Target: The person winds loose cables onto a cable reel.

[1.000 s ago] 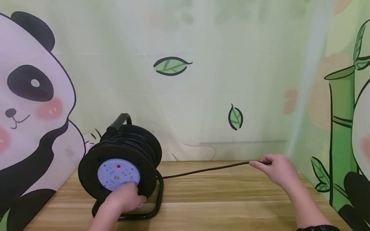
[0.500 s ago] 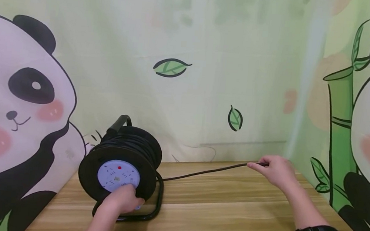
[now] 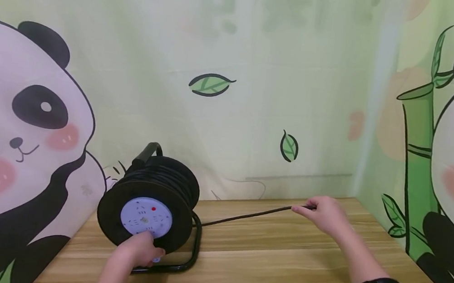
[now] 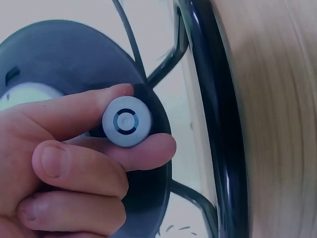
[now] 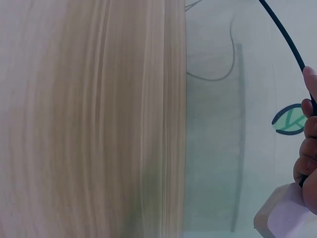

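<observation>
A black cable reel (image 3: 109, 210) with a round pale socket panel (image 3: 134, 212) and a red button stands on its tube frame at the table's left. My left hand (image 3: 138, 248) is at the lower edge of the reel's face. In the left wrist view, its thumb and fingers pinch a round grey knob (image 4: 127, 121) in front of the black disc. A black cord (image 3: 250, 215) runs from the reel rightward to my right hand (image 3: 323, 217), whose fingers grip it above the table. In the right wrist view, a white block-shaped plug (image 5: 285, 213) hangs below that hand.
The wooden table (image 3: 276, 264) meets a printed curtain (image 3: 254, 117) with pandas and leaves behind and at both sides. A black tube frame leg (image 3: 194, 247) juts out at the reel's lower right. The reel's carrying handle (image 3: 146, 152) rises at the back.
The reel's face has turned clockwise, its red button moving rightward. My left hand has moved left and slightly down with the knob. My right hand has come left toward the reel, holding the cord.
</observation>
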`<state>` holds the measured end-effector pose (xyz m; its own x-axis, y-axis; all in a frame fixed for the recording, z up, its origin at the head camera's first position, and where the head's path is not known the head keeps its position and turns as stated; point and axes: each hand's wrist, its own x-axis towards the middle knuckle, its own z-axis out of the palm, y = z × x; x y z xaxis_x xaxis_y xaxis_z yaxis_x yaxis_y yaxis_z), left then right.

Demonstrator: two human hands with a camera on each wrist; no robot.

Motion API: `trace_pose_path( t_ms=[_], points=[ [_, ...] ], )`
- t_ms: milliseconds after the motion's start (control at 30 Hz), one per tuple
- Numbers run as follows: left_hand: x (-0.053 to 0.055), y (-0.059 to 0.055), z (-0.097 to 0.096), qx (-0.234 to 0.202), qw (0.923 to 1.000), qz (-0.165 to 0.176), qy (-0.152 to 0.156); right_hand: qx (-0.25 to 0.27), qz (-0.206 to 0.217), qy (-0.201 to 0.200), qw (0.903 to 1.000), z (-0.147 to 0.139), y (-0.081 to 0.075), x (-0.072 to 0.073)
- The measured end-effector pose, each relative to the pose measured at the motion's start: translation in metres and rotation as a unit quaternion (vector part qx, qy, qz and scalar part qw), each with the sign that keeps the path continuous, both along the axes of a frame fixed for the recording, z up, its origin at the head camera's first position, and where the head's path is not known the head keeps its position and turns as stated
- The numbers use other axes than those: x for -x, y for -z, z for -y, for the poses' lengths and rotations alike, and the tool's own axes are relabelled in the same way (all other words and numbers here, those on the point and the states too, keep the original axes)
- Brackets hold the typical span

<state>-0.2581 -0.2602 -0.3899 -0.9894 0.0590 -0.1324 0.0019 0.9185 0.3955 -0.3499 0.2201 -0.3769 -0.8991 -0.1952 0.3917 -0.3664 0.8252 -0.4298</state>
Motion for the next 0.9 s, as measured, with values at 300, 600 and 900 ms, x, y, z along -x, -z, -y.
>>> trace_pose_path(
  t_ms=[300, 600, 900],
  points=[
    [0.0, 0.003, 0.023, -0.041, 0.9981, 0.037, -0.025, 0.0, -0.002, -0.016, 0.9999, 0.016, -0.002, -0.001],
    [0.002, 0.004, 0.047, -0.107, 0.99, 0.064, -0.067, 0.011, 0.002, -0.048, 0.9988, 0.034, -0.001, 0.0],
    [-0.003, 0.002, 0.07, -0.137, 0.9844, 0.045, -0.101, 0.013, -0.001, -0.064, 0.9979, 0.053, 0.003, 0.002]
  ],
)
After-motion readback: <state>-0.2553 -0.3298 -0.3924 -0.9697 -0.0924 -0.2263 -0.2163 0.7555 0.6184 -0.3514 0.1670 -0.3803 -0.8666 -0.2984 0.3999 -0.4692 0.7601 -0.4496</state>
